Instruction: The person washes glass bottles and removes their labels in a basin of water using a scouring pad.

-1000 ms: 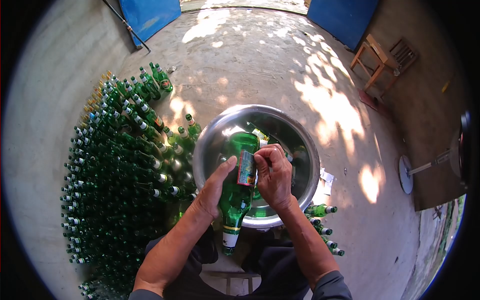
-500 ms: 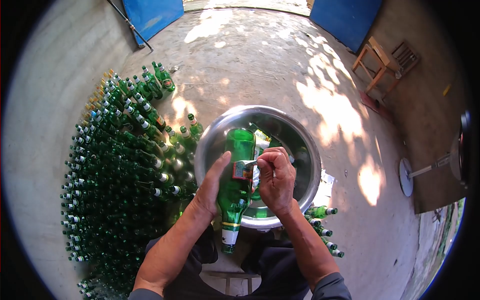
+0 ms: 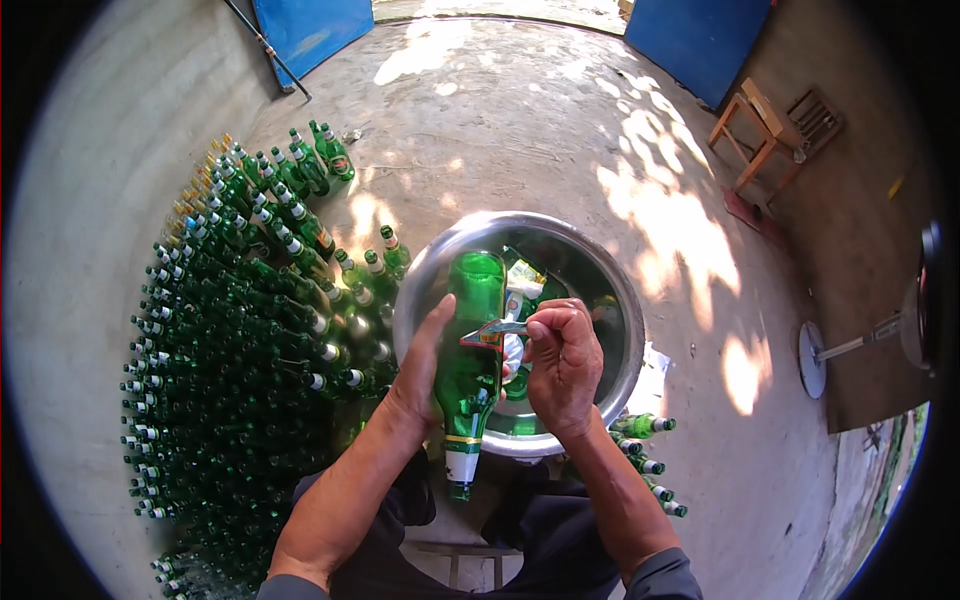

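My left hand (image 3: 422, 372) is wrapped round a green glass bottle (image 3: 470, 395), thumb along its left side. The bottle is held neck down over a metal basin, its base pointing away from me. A body label (image 3: 485, 333) is partly peeled from the glass and folded over. Its loose end is pinched between the thumb and fingers of my right hand (image 3: 562, 365), right of the bottle. A white and gold neck label (image 3: 461, 463) still sits on the neck. Most of my left fingers are hidden behind the bottle.
The metal basin (image 3: 628, 300) holds dark water, bottles and label scraps. Many green bottles (image 3: 240, 370) stand crowded on the left; several lie at the right (image 3: 650, 466). A wooden chair (image 3: 765, 130), a stand with a round base (image 3: 812, 358) and blue doors (image 3: 690, 50) stand farther off.
My right hand has pulled the label's end away to the right and slightly down, so more of the label is off the glass. My left hand keeps its hold on the bottle.
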